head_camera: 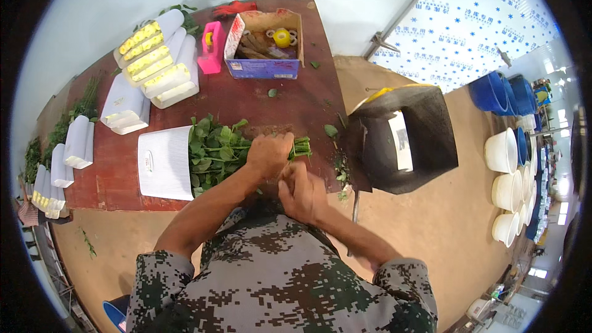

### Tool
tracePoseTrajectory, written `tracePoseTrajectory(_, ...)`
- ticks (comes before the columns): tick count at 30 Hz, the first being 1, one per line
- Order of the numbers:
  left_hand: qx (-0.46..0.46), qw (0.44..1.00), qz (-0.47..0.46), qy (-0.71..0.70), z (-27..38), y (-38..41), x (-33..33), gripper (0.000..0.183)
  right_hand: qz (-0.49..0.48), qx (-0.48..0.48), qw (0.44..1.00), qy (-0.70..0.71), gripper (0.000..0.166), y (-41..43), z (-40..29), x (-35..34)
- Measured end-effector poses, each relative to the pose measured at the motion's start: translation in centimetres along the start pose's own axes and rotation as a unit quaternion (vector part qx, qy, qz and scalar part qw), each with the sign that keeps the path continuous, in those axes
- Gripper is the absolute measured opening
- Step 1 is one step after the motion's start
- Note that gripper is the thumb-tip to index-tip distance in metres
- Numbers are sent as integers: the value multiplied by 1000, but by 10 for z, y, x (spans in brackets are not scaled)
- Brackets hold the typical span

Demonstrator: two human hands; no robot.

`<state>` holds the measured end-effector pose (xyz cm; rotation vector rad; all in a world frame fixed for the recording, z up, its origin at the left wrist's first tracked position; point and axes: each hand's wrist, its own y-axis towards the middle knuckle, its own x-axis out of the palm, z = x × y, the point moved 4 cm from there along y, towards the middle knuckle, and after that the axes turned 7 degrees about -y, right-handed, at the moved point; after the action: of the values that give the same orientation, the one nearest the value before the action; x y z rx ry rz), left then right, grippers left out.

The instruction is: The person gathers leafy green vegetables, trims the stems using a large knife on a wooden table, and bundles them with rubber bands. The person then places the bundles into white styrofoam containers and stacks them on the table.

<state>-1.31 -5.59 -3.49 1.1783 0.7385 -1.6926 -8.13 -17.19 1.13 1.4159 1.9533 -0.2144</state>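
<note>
On the dark red table lies a leafy bunch of flower stems (217, 145), its head end inside a white corrugated paper wrap (164, 163). The blooms of this bunch are hidden by the wrap. My left hand (269, 153) is closed around the stems near their cut ends (302, 146), which stick out to the right. Just below those ends, close to the left hand, is my right hand (303, 192) with its fingers curled and thumb bent in. Whether something thin is pinched in its fingers cannot be seen.
Wrapped bunches of yellow flowers (155, 58) are stacked at the back left. A pink tape dispenser (212, 48) stands beside a cardboard box (263, 68) holding tape rolls. Beyond the table's right edge is a black bin-like container (432, 134). White buckets (502, 152) line the floor.
</note>
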Motion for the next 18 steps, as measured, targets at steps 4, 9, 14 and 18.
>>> tracePoseTrajectory(4, 56, 998, -41, -11, 29, -26, 26, 18, -69, 114, 991, -7, 24, 32, 49, -31)
tracePoseTrajectory(9, 72, 994, -65, -42, 40, -35, 25, 19, -104, 317, 920, 206, 22, 21, 96, -28)
tracePoseTrajectory(14, 94, 993, -31, -63, 41, -44, 22, 17, -35, 398, 852, 339, 15, 6, 101, -24)
tracePoseTrajectory(18, 99, 993, -12, -65, 40, -45, 15, 16, 4, 423, 803, 421, 14, -1, 106, -15)
